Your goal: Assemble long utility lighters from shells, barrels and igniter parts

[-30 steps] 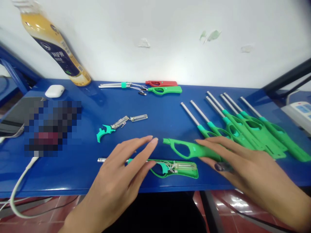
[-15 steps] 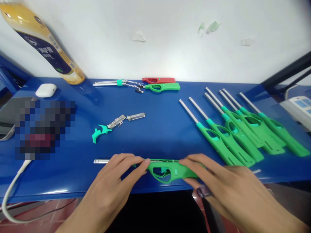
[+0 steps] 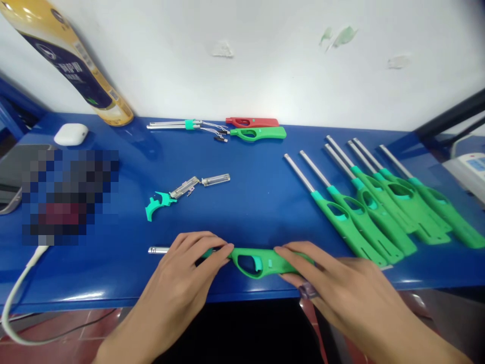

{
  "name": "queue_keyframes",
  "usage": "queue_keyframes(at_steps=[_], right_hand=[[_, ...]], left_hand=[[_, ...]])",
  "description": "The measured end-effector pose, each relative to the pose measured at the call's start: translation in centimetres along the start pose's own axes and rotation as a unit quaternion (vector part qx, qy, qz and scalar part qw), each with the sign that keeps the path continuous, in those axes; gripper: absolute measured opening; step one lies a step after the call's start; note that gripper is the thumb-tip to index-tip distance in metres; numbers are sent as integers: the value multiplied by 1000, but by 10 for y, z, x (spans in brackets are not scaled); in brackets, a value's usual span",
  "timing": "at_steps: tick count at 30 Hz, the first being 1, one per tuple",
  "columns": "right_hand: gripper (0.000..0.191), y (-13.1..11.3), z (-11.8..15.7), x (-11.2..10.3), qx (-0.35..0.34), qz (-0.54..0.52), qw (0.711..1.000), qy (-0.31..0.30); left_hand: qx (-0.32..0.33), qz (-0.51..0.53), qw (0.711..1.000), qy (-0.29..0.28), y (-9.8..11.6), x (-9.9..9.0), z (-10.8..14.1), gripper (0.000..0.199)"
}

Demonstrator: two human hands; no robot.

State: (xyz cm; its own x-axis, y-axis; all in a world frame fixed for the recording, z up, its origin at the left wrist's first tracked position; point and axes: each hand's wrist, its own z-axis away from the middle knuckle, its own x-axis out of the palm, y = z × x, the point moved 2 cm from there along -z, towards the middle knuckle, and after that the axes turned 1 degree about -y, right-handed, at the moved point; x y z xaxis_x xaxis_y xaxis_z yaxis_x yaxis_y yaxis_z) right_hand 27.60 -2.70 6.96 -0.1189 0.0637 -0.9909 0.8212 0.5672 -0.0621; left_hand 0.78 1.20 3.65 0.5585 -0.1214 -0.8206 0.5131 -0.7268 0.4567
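Blue surface point(image 3: 261, 212): runs back to a white wall point(image 3: 273, 65).
Lighter row point(image 3: 388, 227): green, at right, metal tubes pointing away.
Right hand point(image 3: 326, 270): grip clasped on the handle of the held lighter point(image 3: 273, 257).
Left hand point(image 3: 184, 275): grip pinching its neck.
Held lighter: crosswise near the front edge, tube leftward.
Clear tanks point(image 3: 216, 180): beyond the left hand.

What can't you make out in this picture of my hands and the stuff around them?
In the head view:
- Inside of the held green lighter: hidden by its casing.
- Its handle's far end: covered by the right hand.
- Part of its metal tube: behind the left hand.
- Bottle top: cut off by the upper edge.
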Motion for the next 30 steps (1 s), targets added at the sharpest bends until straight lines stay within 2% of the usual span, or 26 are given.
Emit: queue_keyframes(at_steps=[10, 15, 22, 25, 28, 30], right_hand=[[43, 2, 3, 6, 26, -54, 998, -25], [59, 0, 7, 12, 45, -87, 995, -2], [83, -3, 22, 28, 115, -191, 975, 9], [71, -5, 26, 34, 123, -177, 976, 10], [47, -5, 26, 36, 123, -94, 988, 27], [39, -3, 25, 35, 118, -44, 991, 46]], left_hand=[[-29, -9, 1000, 6, 4, 3, 1, 43], [-14, -60, 998, -4, 9, 4, 0, 49], [-2, -103, 995, 0, 10, 8, 1, 51], [19, -111, 994, 4, 9, 10, -2, 53], [28, -113, 993, 3, 7, 9, -5, 51], [31, -116, 993, 6, 7, 9, -5, 49]])
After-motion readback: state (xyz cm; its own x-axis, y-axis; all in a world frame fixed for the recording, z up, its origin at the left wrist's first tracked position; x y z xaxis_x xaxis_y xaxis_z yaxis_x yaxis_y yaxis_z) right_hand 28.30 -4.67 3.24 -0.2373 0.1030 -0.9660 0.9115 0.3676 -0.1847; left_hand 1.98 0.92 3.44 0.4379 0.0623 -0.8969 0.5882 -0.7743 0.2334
